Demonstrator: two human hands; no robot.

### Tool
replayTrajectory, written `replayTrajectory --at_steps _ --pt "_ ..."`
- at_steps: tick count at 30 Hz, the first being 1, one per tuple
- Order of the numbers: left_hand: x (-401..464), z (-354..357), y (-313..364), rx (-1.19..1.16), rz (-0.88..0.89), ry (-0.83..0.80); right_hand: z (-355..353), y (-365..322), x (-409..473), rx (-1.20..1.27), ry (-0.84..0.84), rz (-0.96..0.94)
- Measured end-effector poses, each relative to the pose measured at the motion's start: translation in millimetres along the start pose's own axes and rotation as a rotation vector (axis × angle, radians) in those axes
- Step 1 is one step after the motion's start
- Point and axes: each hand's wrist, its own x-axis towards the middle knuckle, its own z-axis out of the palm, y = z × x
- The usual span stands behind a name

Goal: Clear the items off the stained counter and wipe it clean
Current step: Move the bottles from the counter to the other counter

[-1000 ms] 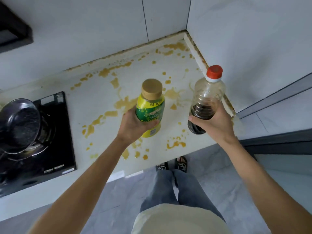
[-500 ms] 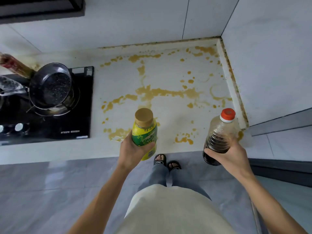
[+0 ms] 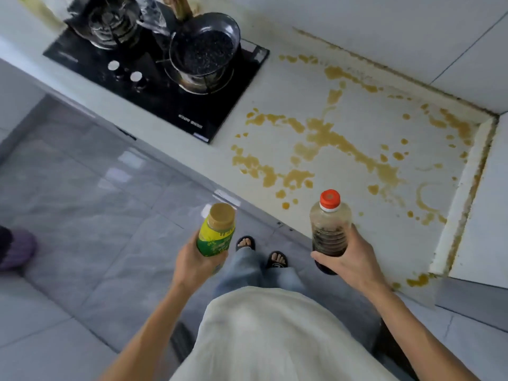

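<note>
The stained counter (image 3: 365, 127) carries yellow-brown spills across most of its white surface, thickest toward its middle and along its back and right edges; a ring mark lies near its right edge. No item stands on the stained part.

The left hand (image 3: 196, 261) grips the green-labelled bottle (image 3: 216, 232) from behind, fingers and thumb curled round its lower body, tan cap up. The bottle hangs over the floor, just off the counter's front edge. The right hand (image 3: 350, 259) wraps round the lower half of the dark-sauce bottle (image 3: 330, 229), red cap up, held above the counter's front edge. Both bottles are kept close to upright, which I judge sensible: it keeps the contents below the caps while they are carried.

The black hob (image 3: 176, 105) sits to the left of the stained area, with a dark pan (image 3: 204, 48) on its nearer burner. It would offer no obvious free spot for the bottles.

Judgement: the clearing stage is in hand, both items lifted off but not set down. No cloth is visible. Wiping has not begun, and both hands must first be freed.
</note>
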Motion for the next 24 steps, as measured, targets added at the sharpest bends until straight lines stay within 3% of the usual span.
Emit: replayTrajectory --at_steps 5,14,24 --pt "-48.9 -26.8 -86.3 -0.085 -0.244 0.165 40.2 -59.6 32.5 -0.093 -0.134 -0.173" --pt "-128.4 -69.1 -194.7 -0.297 -0.526 0.344 150.4 -178.4 56.8 -0.219 -0.328 -0.398" --pt "-93.1 -160.9 -246.4 -0.436 -0.586 0.425 241.3 -257.0 66.4 -0.310 -0.386 -0.407"
